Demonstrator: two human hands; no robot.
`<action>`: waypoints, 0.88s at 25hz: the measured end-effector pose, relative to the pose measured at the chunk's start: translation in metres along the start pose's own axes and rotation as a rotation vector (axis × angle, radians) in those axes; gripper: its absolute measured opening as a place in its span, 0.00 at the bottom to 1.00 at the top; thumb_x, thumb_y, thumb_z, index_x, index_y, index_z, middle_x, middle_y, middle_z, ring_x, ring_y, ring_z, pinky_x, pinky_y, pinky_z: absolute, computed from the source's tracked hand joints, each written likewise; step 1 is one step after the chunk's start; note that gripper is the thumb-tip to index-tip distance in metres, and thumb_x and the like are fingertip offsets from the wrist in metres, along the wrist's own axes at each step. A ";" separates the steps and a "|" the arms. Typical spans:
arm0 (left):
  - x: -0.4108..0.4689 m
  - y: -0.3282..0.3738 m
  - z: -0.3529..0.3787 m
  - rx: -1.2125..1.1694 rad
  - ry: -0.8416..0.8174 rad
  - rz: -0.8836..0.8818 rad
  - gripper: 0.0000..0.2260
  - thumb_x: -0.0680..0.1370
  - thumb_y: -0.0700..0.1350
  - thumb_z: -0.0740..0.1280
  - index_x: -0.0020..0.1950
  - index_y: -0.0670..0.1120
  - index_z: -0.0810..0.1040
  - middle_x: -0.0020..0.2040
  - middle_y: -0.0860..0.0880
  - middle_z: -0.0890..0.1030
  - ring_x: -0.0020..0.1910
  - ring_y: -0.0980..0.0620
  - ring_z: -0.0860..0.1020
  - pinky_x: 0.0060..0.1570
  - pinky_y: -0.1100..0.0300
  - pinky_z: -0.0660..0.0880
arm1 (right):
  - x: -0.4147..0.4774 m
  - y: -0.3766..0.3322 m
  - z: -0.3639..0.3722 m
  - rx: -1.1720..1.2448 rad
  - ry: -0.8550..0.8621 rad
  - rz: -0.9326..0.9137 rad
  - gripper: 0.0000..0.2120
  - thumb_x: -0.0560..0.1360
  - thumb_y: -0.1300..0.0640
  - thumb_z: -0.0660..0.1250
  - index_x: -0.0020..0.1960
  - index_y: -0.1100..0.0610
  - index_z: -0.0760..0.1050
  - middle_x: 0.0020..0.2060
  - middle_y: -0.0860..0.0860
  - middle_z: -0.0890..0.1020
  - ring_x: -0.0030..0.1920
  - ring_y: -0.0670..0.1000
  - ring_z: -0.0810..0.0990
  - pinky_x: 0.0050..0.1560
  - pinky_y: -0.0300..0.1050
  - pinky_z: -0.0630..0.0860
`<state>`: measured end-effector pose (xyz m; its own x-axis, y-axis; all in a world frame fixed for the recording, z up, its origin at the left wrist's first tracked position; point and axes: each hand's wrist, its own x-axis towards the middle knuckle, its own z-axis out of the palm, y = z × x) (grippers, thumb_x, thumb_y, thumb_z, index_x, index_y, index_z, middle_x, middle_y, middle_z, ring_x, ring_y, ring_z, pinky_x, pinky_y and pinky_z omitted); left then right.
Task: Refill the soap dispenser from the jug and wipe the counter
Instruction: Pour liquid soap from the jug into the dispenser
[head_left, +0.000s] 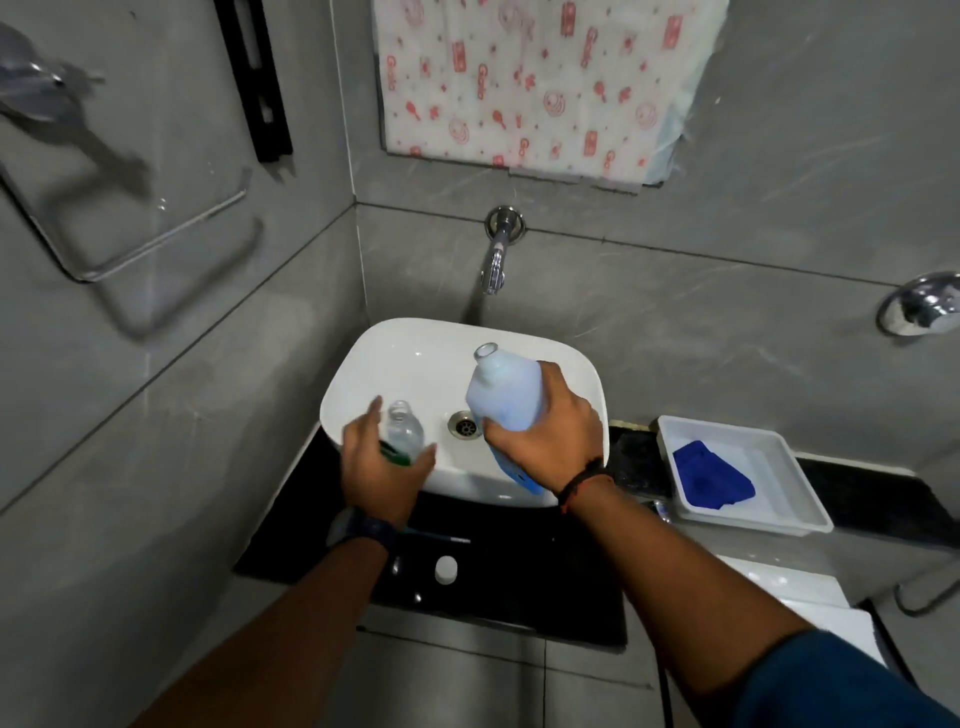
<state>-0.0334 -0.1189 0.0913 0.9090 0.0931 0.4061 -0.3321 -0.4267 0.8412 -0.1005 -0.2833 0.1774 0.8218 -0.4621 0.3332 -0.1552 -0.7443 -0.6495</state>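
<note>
My right hand grips a pale blue soap jug over the white sink. The jug's uncapped neck points up and away from me. My left hand holds a small clear soap dispenser bottle with a green label, open at the top, over the sink's left front. The two open necks are apart, the jug's higher and to the right. A white cap lies on the black counter in front of the sink.
A chrome tap juts from the wall above the sink. A white tray holding a blue cloth sits on the counter to the right. A metal towel rail hangs on the left wall.
</note>
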 end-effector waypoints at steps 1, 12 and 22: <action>-0.003 0.011 0.002 -0.013 -0.032 -0.004 0.39 0.58 0.41 0.80 0.66 0.42 0.71 0.56 0.38 0.75 0.55 0.41 0.76 0.59 0.57 0.68 | 0.002 -0.003 -0.007 -0.077 -0.026 -0.056 0.28 0.55 0.36 0.66 0.52 0.43 0.65 0.43 0.48 0.83 0.42 0.59 0.80 0.37 0.43 0.67; -0.008 0.045 0.020 0.058 -0.192 -0.075 0.39 0.58 0.55 0.76 0.67 0.58 0.66 0.55 0.51 0.69 0.56 0.48 0.71 0.59 0.54 0.71 | 0.026 -0.009 -0.060 -0.638 -0.153 -0.458 0.25 0.63 0.44 0.68 0.56 0.52 0.66 0.49 0.50 0.80 0.43 0.60 0.80 0.35 0.45 0.69; -0.006 0.054 0.031 0.065 -0.163 -0.042 0.38 0.57 0.59 0.74 0.65 0.60 0.66 0.53 0.52 0.69 0.54 0.48 0.72 0.55 0.56 0.72 | 0.029 -0.011 -0.067 -0.795 -0.182 -0.531 0.29 0.63 0.47 0.70 0.61 0.52 0.66 0.50 0.51 0.80 0.45 0.59 0.80 0.35 0.45 0.67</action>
<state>-0.0496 -0.1701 0.1235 0.9523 -0.0324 0.3033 -0.2805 -0.4836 0.8291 -0.1121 -0.3208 0.2404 0.9535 0.0601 0.2953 -0.0092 -0.9736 0.2280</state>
